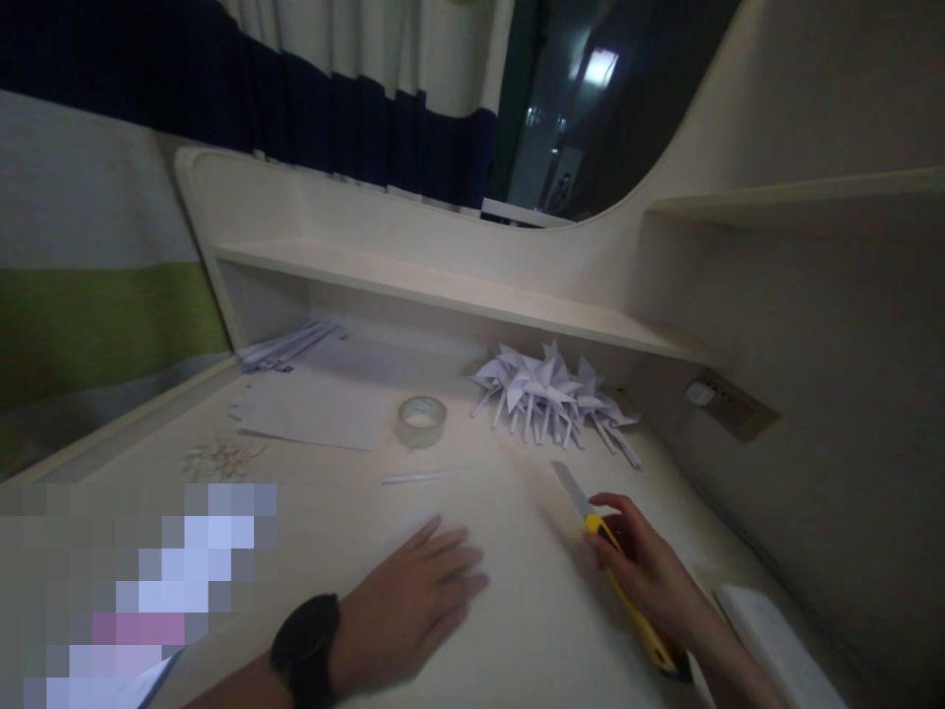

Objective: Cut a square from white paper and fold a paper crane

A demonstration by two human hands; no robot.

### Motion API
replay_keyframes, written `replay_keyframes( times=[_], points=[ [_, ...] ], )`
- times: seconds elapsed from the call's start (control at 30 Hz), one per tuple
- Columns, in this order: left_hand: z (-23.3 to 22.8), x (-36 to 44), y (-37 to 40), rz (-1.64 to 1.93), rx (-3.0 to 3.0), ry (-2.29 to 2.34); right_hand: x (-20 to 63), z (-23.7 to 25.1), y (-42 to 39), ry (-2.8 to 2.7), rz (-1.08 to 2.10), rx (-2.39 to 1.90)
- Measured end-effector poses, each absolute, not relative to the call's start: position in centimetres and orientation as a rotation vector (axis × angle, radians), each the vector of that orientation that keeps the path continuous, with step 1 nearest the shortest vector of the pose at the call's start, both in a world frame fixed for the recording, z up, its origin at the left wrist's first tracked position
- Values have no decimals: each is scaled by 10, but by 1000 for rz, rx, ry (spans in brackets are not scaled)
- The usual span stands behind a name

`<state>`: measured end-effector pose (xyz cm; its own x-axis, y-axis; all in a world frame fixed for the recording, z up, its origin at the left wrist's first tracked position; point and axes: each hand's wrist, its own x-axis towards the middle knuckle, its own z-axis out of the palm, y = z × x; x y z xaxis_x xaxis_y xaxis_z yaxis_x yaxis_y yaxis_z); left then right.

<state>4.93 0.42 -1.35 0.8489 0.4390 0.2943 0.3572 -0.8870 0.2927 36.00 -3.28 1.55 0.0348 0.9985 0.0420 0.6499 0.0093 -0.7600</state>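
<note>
Yellow plastic marks the handle of a utility knife point(624, 581), gripped in the right hand point(650, 576) at about four o'clock on the pale tabletop point(532, 630); its blade is out and points up toward eleven o'clock, the tip hovering just above or touching the surface — the dim light makes that hard to tell. The left hand point(409, 611), with a black watch point(306, 650) on the wrist, lies flat and spread, fingers released, pressing on what looks like a white sheet of paper point(413, 537) at six o'clock.

As for progress, a heap of folded white paper pinwheels point(550, 399) already sits at one o'clock under the shelf point(443, 286), so a good number appear finished. Material remains: another white sheet point(317, 414) lies at eleven o'clock, a bundle of thin strips point(287, 347) rests further back at the same bearing, a single thin strip point(420, 478) lies near the middle, and small pale bits point(221, 458) are scattered at nine o'clock. A roll of clear tape point(420, 420) stands at twelve o'clock, between the sheet and the pinwheels.

No box, tray or other container shows; everything lies loose on the tabletop, and the shelf holds nothing visible.
</note>
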Motion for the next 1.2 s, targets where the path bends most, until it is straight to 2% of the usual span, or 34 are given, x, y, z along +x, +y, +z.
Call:
replay_keyframes(
  times=[0.17,0.33,0.43,0.6,0.73,0.8,0.9,0.97,1.0,1.07,1.13,1.2],
  points=[
    [-33,47,7,571,2801,555,325,21,-46,-1477,1023,-1602],
    [-17,50,21,988,2539,846,292,34,-61,-1600,1041,-1592],
    [13,54,32,927,2404,853,274,50,-71,-1854,878,-1644],
    [37,59,42,419,2295,479,260,66,-76,-2152,571,-1764],
    [34,63,43,411,2293,549,265,70,-69,-2278,452,-1743],
    [31,65,44,436,2272,623,272,69,-67,-2291,289,-1666],
    [28,68,47,516,2160,754,282,56,-71,-2098,-41,-1448],
    [26,70,48,573,2053,818,287,43,-74,-1831,-84,-1394],
    [24,71,47,603,2004,841,288,36,-73,-1697,-8,-1424],
    [20,73,43,650,1936,874,290,24,-66,-1502,387,-1485],
    [15,77,38,667,1923,884,290,17,-53,-1339,881,-1297],
    [11,81,32,666,1940,868,291,15,-39,-1215,1183,-1073]
  ],
)
